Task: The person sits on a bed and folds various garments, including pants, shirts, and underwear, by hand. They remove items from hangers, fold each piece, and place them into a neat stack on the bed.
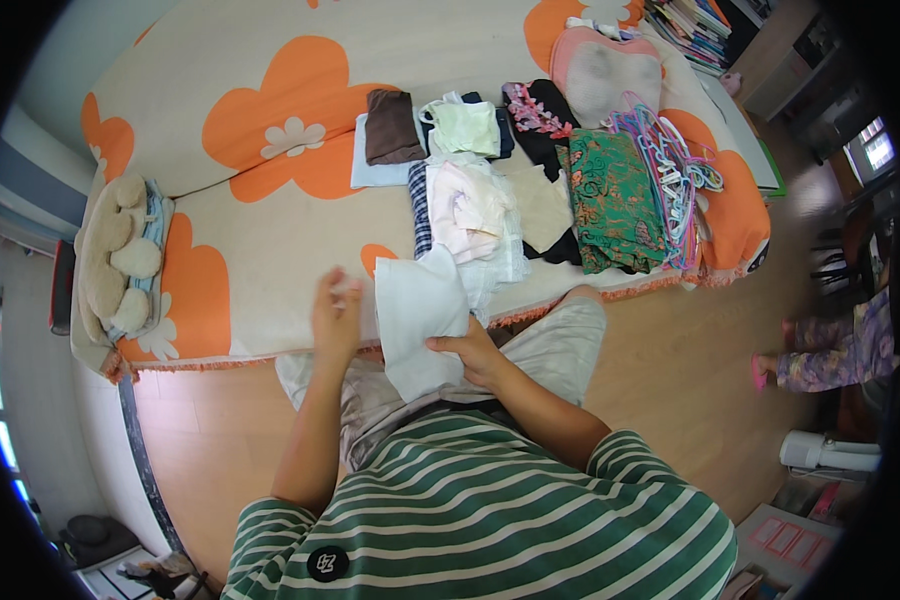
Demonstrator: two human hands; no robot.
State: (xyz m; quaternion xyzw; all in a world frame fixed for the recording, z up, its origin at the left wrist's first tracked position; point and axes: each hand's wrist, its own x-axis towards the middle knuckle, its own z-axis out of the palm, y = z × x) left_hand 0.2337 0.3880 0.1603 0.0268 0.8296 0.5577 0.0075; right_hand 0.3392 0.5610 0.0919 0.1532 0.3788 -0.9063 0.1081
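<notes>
My right hand [476,352] grips the lower right edge of a folded white cloth [420,315], thumb on top. The cloth hangs over my lap, its upper edge overlapping the bed's front. Left of it, apart from the cloth, my left hand [336,315] is raised with curled fingers, blurred; whether something small is between them I cannot tell. Just beyond lies a pile with a pale pink garment [469,210] on white lace-trimmed fabric [506,262] and blue checked cloth [420,206]. Behind are a folded brown garment [394,127] and a pale green one [461,127].
On the orange-flowered bedcover [300,277], to the right, lie beige cloth [540,206], green patterned fabric [615,202], several plastic hangers [671,180] and a pink-edged cushion [607,75]. A plush cushion [124,262] sits at left. Someone's legs [832,349] are at far right.
</notes>
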